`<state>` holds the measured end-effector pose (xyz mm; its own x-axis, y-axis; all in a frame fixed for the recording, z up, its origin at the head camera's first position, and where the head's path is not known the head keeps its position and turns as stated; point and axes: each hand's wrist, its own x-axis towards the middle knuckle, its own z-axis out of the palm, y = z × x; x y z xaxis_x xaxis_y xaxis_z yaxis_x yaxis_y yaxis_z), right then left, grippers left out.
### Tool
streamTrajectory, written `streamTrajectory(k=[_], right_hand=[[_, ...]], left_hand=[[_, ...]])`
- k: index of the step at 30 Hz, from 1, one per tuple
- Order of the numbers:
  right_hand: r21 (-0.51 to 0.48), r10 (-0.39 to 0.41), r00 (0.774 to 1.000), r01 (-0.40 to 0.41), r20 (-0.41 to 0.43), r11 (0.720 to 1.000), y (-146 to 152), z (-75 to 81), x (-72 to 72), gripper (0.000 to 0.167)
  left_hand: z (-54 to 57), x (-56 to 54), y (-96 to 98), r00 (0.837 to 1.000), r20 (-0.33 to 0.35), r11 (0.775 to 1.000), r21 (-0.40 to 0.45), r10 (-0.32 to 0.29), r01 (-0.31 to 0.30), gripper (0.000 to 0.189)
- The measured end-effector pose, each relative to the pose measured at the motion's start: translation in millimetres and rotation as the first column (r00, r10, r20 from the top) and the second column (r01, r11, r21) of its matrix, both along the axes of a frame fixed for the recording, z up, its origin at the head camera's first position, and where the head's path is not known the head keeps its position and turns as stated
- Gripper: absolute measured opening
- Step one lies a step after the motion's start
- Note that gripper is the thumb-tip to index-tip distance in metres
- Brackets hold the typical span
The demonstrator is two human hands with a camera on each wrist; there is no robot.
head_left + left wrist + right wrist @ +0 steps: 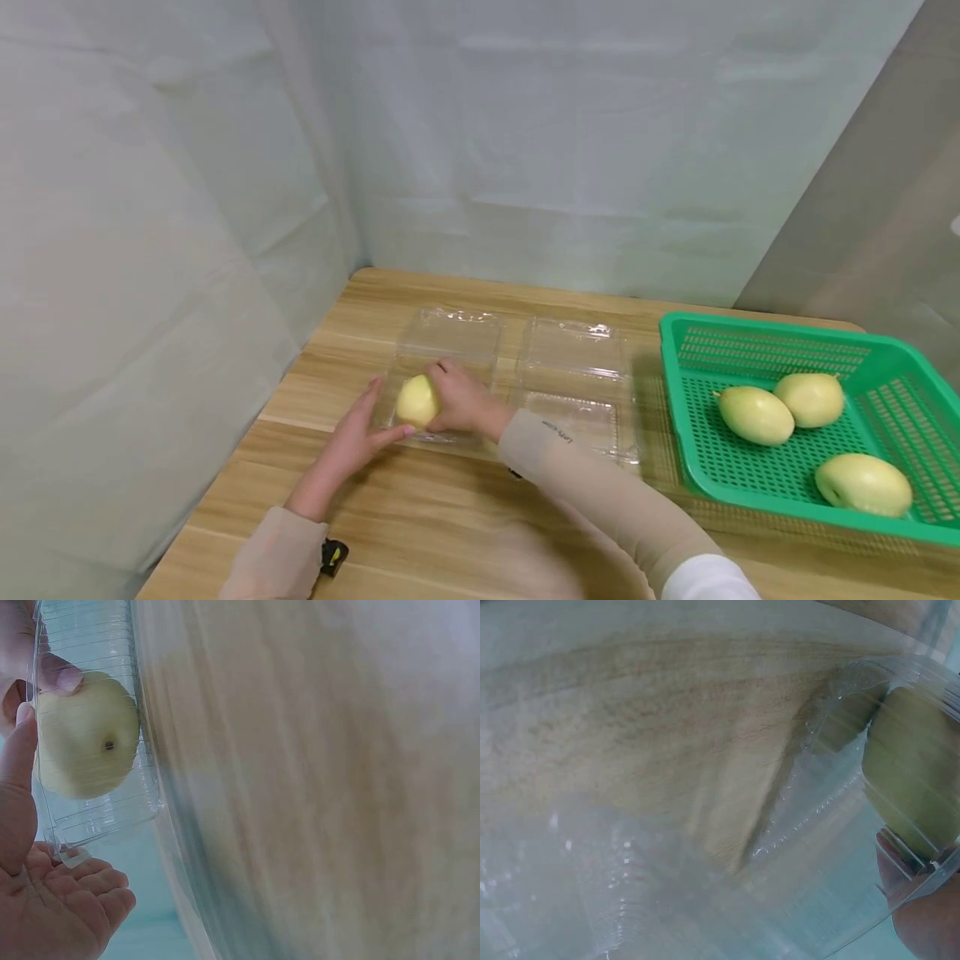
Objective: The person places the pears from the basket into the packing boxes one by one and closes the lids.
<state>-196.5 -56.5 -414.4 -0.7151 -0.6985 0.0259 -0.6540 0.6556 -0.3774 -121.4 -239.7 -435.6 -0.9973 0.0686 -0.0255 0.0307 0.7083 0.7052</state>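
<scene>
A pale yellow pear [417,402] lies in the near half of an open clear plastic container [450,331] at the left. My right hand [461,402] reaches in from the right and grips the pear, thumb toward the near side. At the container's near left corner is my left hand [354,437], thumb along the front edge and fingers by the left side. The left wrist view shows the pear's [86,739] dark blossom end through the ribbed wall, with the left thumb [16,757] at the rim. In the right wrist view, the pear [911,772] shows behind clear plastic.
A second open clear container [573,417] sits just right of the first, under the right forearm's far side. Farther right, a green plastic basket [675,400] holds three pears [756,415]. Pale sheeting [525,167] hangs behind and left of the wooden table [420,517].
</scene>
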Motion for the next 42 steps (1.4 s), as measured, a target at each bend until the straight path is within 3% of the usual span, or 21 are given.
streamTrajectory(k=[8, 19, 34, 42], right_hand=[[-0.050, -0.001, 0.998, 0.005, 0.068, 0.999, 1.5, -2.4, -1.3, 0.082], [-0.098, 0.010, 0.997, -0.003, 0.074, 0.995, 3.4, -4.0, -0.6, 0.095], [-0.176, -0.001, 0.993, 0.021, 0.114, 0.984, 7.7, 0.0, -2.6, 0.099], [-0.160, -0.003, 0.993, 0.022, 0.117, 0.987, 8.8, 2.5, -3.3, 0.102]], left_hand=[[0.7, 0.6, 0.2, 1.000, 0.007, 1.000, -0.009, 0.004, -0.004, 0.100], [2.4, 0.0, 1.8, 0.999, 0.034, 1.000, -0.014, 0.013, -0.012, 0.099], [2.8, 0.1, 0.1, 1.000, 0.027, 1.000, -0.025, 0.016, -0.015, 0.099], [3.2, -0.9, 0.0, 0.999, 0.030, 0.999, -0.027, 0.018, -0.017, 0.099]])
